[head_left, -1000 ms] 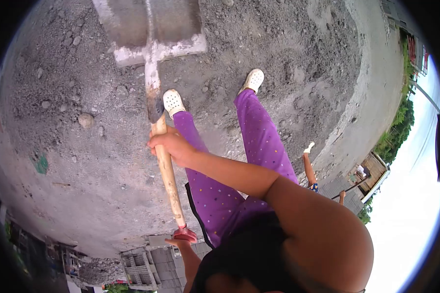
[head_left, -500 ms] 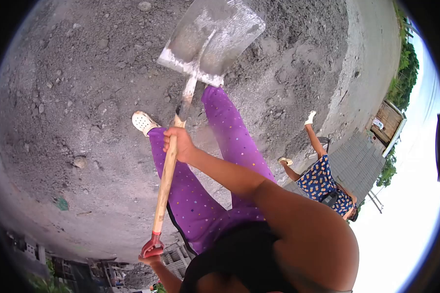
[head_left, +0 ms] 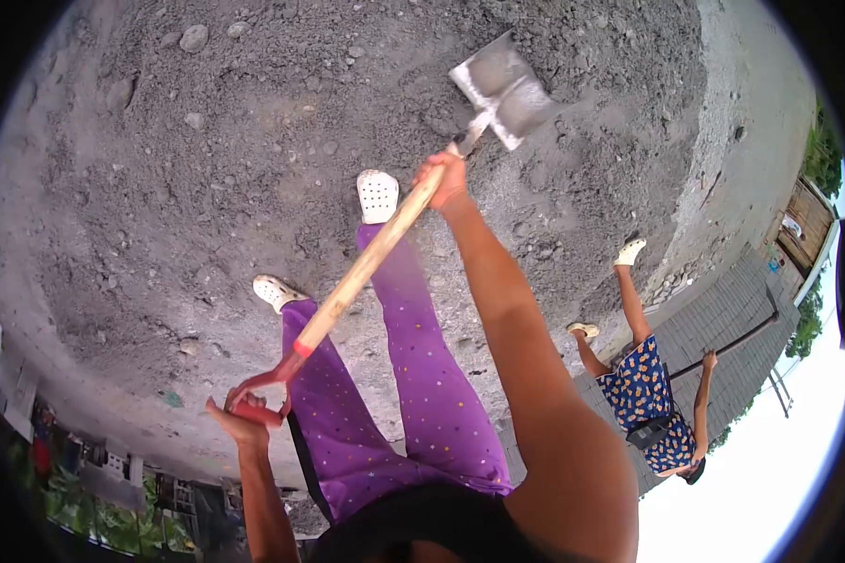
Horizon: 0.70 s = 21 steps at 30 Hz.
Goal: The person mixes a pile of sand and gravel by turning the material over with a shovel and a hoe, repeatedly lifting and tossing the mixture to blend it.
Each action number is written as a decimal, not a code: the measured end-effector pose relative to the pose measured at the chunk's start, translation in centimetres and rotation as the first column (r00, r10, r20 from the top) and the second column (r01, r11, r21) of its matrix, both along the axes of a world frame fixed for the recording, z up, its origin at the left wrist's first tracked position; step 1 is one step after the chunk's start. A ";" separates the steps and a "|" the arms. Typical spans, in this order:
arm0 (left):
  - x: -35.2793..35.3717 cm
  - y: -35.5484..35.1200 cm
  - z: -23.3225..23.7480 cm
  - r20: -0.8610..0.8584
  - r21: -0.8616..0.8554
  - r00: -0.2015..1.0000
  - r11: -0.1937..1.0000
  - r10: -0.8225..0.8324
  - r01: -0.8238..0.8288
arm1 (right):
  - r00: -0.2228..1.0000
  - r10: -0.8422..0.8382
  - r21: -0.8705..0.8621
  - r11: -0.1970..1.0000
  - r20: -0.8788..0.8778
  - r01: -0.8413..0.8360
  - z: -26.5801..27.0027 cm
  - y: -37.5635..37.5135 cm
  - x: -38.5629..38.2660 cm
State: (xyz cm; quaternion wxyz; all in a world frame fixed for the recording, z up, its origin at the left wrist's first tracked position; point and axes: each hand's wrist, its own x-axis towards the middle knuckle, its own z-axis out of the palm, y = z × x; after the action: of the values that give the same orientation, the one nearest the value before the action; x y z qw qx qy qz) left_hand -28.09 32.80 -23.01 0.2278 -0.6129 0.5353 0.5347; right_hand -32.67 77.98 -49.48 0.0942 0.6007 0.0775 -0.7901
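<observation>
A square-bladed shovel [head_left: 361, 272] slants across the view, its pale wooden shaft running from lower left to upper right. My right hand [head_left: 444, 178] is wrapped round the shaft near the metal neck. At the other end, my left hand [head_left: 244, 422] grips the red D-shaped handle, thumb sticking out. Smeared slightly by motion, the scuffed grey blade [head_left: 512, 89] is over the loose grey sandy soil [head_left: 282, 141], overlapping it in this view. My feet in white clogs [head_left: 377, 199] stand on the soil below the shaft.
To the right, another person in a blue patterned outfit [head_left: 634, 389] holds a long-handled tool [head_left: 728, 345]. Behind them are stacked grey blocks [head_left: 714, 324] and a wooden hut [head_left: 806, 225]. Stones [head_left: 194, 38] lie about the soil. A paved strip [head_left: 760, 113] borders it.
The shovel blade has swung away from me and to the right, down toward the soil. Both hands keep their hold. The other person's tool has come into view, raised.
</observation>
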 end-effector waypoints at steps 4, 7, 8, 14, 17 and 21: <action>-11.0 19.0 -2.6 -0.206 0.312 0.974 0.937 -0.097 0.159 | 0.996 -0.079 0.421 0.905 0.031 0.059 0.8 20.7 -8.3; -11.5 23.6 -3.8 -0.193 0.307 0.980 0.946 -0.046 0.105 | 0.999 -0.050 0.398 0.917 0.017 0.040 0.8 27.0 -7.7; -11.5 23.9 -4.8 -0.200 0.306 0.979 0.948 -0.031 0.093 | 1.000 -0.015 0.416 0.909 0.011 0.009 0.2 27.9 -8.2; -5.2 16.2 -12.3 -0.117 -0.141 0.965 0.966 -0.234 0.218 | 0.990 0.051 0.421 0.901 0.131 -0.102 -0.5 19.3 -4.1; -1.7 8.3 -11.9 -0.103 -0.264 0.962 0.939 -0.253 0.219 | 0.991 0.050 0.291 0.953 0.126 -0.085 -2.3 11.7 -0.2; 1.8 -3.1 -8.3 -0.038 -0.512 0.899 0.781 -0.436 0.357 | 0.971 0.107 0.180 0.973 0.212 -0.147 -2.6 -0.5 3.7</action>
State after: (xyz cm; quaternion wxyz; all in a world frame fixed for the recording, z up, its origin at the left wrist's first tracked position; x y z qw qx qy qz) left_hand -26.27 29.75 -31.30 0.1295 -0.4803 0.7866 0.3658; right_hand -29.02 77.43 -52.06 0.0930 0.6774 0.1828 -0.7065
